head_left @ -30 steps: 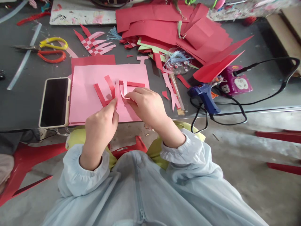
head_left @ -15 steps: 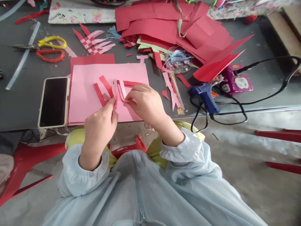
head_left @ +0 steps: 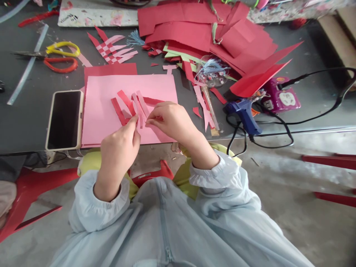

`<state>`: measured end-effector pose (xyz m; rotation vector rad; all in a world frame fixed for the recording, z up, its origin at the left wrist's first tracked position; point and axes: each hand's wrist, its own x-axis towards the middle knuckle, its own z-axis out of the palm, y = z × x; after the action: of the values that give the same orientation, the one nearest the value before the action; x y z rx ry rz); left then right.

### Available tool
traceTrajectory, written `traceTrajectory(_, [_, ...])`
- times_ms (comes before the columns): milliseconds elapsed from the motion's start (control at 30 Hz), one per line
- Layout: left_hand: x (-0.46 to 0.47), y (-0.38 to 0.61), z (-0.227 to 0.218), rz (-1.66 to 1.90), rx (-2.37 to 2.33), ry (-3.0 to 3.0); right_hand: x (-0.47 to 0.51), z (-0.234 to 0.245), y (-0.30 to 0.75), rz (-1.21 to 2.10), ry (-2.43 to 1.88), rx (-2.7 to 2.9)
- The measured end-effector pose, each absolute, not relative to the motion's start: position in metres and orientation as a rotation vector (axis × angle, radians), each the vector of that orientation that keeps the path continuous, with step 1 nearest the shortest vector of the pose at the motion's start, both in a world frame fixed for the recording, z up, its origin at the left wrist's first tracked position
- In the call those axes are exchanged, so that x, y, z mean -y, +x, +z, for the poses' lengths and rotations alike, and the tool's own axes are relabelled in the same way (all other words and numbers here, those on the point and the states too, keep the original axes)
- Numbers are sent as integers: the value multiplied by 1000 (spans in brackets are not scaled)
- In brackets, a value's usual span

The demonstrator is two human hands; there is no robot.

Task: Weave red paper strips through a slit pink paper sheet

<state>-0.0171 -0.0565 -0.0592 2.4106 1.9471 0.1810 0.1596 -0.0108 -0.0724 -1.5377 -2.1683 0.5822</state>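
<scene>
1. Around the work: a phone (head_left: 64, 120) lies just beside the left edge of the pink sheet (head_left: 105, 85); scissors (head_left: 45, 55) lie beyond it, crossing a clear stick (head_left: 23, 78).
2. Toward the back of the worktop (head_left: 22, 124) are a checked weave (head_left: 107, 51) and a heap of red paper (head_left: 180, 35).
3. On the right, a glue gun (head_left: 246, 115) lies near a purple box (head_left: 282, 97); its black cord (head_left: 271, 147) loops over the front edge.
4. The strips are on the pink sheet: red strips (head_left: 119, 113) fan out at left and one runs rightward, with pink strips (head_left: 144, 105) between. Fingers hide some of the lower ends, and the right hand covers the end of the rightward one.
5. Left hand (head_left: 119, 142): forefinger on the strips where they meet; I cannot tell whether its grip pinches or presses.
6. Right hand (head_left: 171, 116): thumb and forefinger nearly together beside the pink strips; whether its grip has anything, I cannot tell.
7. Counted: three red strips and two pink strips plainly seen; one phone, one pair of scissors, one glue gun, one checked weave.
</scene>
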Motion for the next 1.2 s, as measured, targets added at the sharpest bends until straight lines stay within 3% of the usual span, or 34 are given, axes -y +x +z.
traceTrajectory(467, [58,-18,-59,195,-1939,2379,12,-69,167,448,-1506,2102])
traceTrajectory(1200, [55,-18,-57,202,-1956,2369,17,-71,155,154,-1499,2474])
